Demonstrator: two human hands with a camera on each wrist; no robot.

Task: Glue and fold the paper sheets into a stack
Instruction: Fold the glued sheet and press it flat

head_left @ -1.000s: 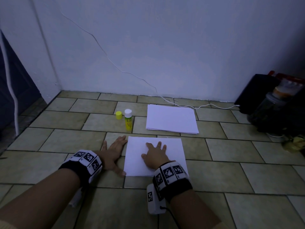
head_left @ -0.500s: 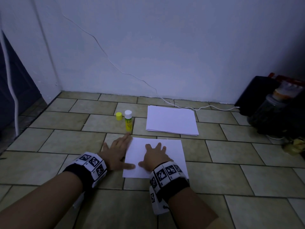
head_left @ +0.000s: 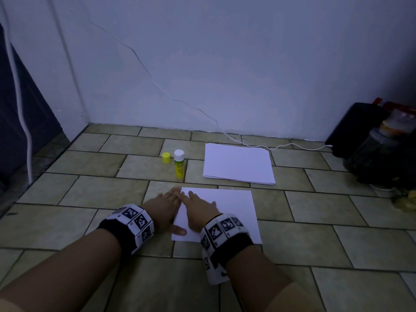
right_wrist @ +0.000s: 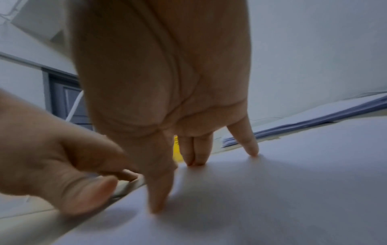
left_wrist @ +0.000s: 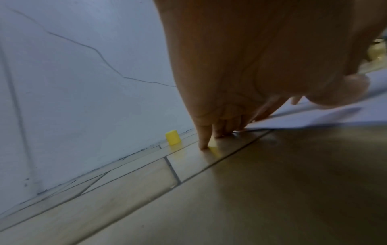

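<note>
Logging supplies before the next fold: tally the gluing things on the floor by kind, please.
Single paper sheet, under both hands: 1
Paper stack, near the wall: 1
Glue stick, upright, uncapped: 1
Yellow cap, standing left of the glue stick: 1
Total: 4

It looked like a room in a home, with the work done on the floor. The tiled floor (head_left: 135,167) met a plain painted wall (head_left: 247,64) bearing a long crack. A white cable (head_left: 281,146) trailed along the wall's foot to household clutter, a dark bag (head_left: 351,129) and a jar (head_left: 369,152), near the wall's right end.
</note>
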